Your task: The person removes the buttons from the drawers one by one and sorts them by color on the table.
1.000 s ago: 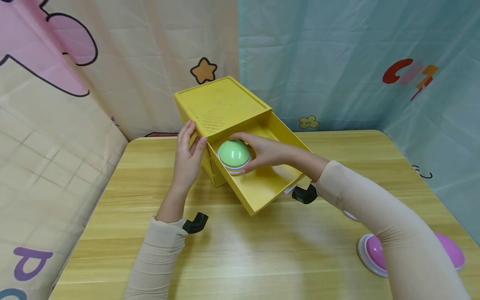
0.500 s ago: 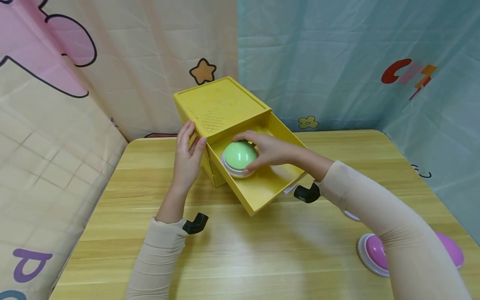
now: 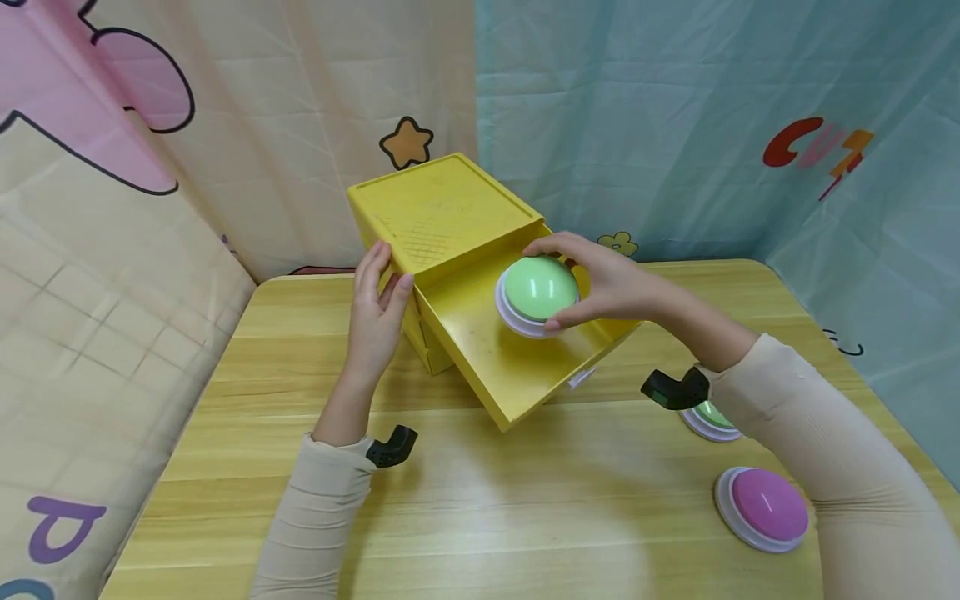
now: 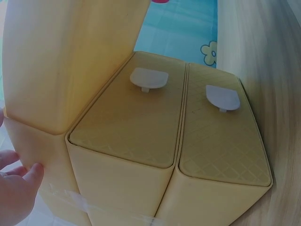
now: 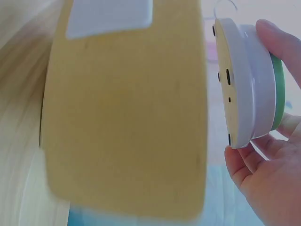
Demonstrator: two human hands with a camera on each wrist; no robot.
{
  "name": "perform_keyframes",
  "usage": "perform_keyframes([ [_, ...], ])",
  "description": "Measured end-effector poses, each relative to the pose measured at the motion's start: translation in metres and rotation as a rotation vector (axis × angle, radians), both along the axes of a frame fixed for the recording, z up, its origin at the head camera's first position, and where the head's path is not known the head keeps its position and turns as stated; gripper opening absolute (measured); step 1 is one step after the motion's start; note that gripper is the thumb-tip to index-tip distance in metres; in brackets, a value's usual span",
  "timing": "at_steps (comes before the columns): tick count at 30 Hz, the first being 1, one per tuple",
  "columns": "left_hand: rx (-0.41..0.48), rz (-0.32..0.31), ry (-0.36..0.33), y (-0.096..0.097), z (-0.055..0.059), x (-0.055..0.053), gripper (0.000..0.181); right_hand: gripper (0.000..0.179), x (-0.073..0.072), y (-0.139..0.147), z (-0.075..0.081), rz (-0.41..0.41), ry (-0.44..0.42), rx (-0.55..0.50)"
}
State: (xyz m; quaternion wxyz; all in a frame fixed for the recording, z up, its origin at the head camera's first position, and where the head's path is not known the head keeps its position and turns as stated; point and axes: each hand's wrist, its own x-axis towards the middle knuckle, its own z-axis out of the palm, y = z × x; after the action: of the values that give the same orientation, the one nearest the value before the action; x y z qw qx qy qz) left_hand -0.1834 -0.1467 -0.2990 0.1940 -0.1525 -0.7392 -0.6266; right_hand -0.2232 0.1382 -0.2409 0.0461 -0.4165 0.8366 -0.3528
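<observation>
My right hand [image 3: 600, 279] grips a green domed push button [image 3: 542, 287] with a white base, held above the pulled-out top drawer [image 3: 517, 375]. In the right wrist view, that button [image 5: 254, 84] is on edge, its underside with small dark feet clear of the drawer front [image 5: 127, 117]. My left hand [image 3: 377, 308] rests with relaxed fingers against the side of the yellow drawer cabinet [image 3: 450, 208], near its front corner. The left wrist view has this hand [image 4: 19, 188] at the cabinet side, beside two shut lower drawers with white pull tabs [image 4: 149, 78].
A pink push button [image 3: 768, 504] sits at the table's right, on a white base. Behind it is another green push button [image 3: 712, 417], partly covered by the right sleeve. The wooden table [image 3: 450, 517] ends at printed curtains [image 3: 622, 125].
My right hand has lifted the green push button from the drawer's left side, up and to the right. The left hand has stayed on the cabinet. The sleeve uncovers more of the buttons at right.
</observation>
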Motion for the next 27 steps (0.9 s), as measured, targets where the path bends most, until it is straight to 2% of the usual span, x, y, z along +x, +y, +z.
perform_keyframes([
  [5, 0.008, -0.003, -0.007, 0.000, -0.001, 0.000, 0.054, 0.070, 0.008, 0.040, -0.001, -0.099, 0.014, -0.070],
  [13, 0.009, -0.004, -0.012, 0.000, -0.001, 0.000, 0.054, 0.069, 0.024, 0.099, -0.015, -0.274, 0.005, -0.173],
  [18, 0.005, 0.002, -0.016, 0.000, -0.002, 0.000, 0.054, 0.070, 0.033, 0.135, -0.029, -0.357, -0.003, -0.217],
  [27, 0.010, -0.004, -0.007, 0.000, -0.002, 0.000, 0.054, 0.066, 0.050, 0.193, -0.069, -0.565, -0.099, -0.222],
])
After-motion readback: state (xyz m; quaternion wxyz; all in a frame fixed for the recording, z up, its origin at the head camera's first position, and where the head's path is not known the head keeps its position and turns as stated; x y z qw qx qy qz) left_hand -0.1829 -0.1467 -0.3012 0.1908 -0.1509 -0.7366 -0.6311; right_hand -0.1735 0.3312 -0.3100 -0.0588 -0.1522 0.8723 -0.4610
